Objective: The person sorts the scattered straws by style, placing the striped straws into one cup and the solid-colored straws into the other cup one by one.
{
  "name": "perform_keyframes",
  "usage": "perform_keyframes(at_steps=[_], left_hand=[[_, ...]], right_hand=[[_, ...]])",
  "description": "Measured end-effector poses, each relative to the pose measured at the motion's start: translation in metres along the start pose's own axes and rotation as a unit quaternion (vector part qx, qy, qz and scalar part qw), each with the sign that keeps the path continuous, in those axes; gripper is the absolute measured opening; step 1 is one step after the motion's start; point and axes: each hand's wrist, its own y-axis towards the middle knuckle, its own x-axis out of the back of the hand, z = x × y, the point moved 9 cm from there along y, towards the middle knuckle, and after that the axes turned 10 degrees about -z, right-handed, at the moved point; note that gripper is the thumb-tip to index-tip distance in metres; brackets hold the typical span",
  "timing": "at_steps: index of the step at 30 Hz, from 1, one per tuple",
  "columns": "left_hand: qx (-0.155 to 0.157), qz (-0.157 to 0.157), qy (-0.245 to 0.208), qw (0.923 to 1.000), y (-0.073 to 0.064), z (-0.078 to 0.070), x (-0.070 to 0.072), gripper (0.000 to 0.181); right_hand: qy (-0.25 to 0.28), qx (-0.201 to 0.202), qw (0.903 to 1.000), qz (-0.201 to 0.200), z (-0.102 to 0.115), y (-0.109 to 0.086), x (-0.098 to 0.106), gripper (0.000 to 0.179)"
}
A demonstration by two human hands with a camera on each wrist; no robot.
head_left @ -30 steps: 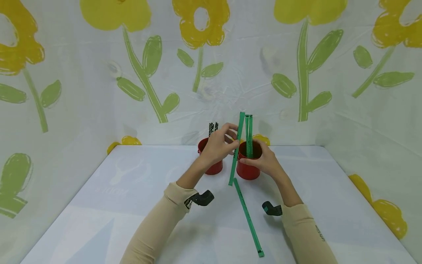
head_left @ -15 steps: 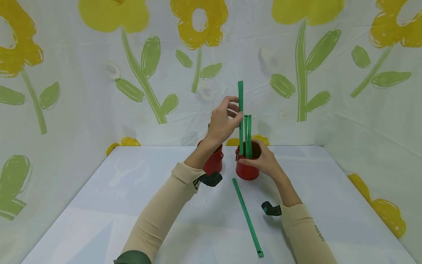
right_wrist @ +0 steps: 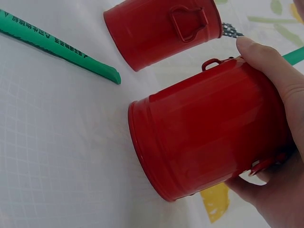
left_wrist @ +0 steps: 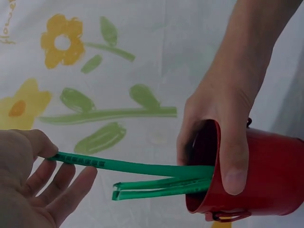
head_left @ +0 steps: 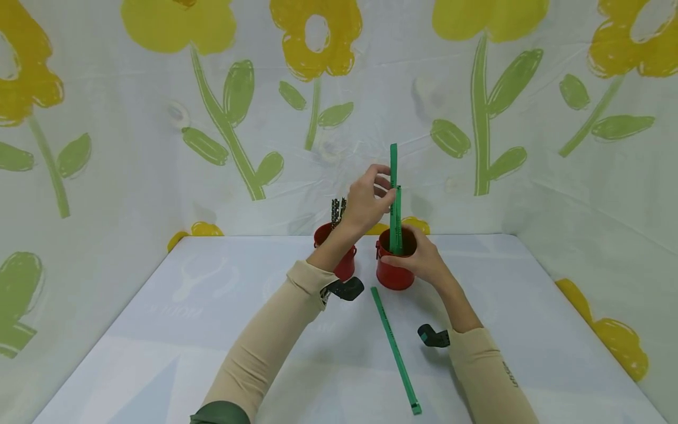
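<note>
My left hand pinches a long green straw in a printed wrapper near its upper part. The straw's lower end is inside the right red bucket, where other green straws stand. My right hand grips this bucket at its rim, with the thumb on the near side. In the right wrist view the same bucket shows its side and a small handle lug. The straws' lower ends are hidden inside it.
Another red bucket stands just left, holding black-and-white patterned straws; the left forearm partly covers it. One more green straw lies on the white table in front. A flower-printed curtain rises behind.
My left hand lifted the green straw up and over the right bucket, then lowered its end inside beside the others. The hand shifted slightly right. My right hand stayed on the bucket.
</note>
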Motion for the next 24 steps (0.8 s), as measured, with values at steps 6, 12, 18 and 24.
perform_keyframes(at_steps=[6,12,18,24], left_hand=[[0.01,0.026,0.001,0.9996,-0.003,0.008,-0.006,0.036],[0.009,0.021,0.006,0.9997,-0.003,0.009,0.001,0.036],[0.006,0.019,0.012,0.9997,-0.006,0.013,0.007,0.035],[0.012,0.03,0.02,0.9993,-0.014,0.022,0.009,0.034]], right_hand=[[0.0,0.006,1.0,-0.002,-0.001,0.001,0.0,0.087],[-0.002,-0.001,1.0,-0.003,-0.001,0.001,0.0,0.089],[-0.006,-0.007,1.0,-0.004,-0.001,0.0,0.0,0.089],[-0.008,-0.009,0.9999,-0.003,-0.001,0.0,0.0,0.089]])
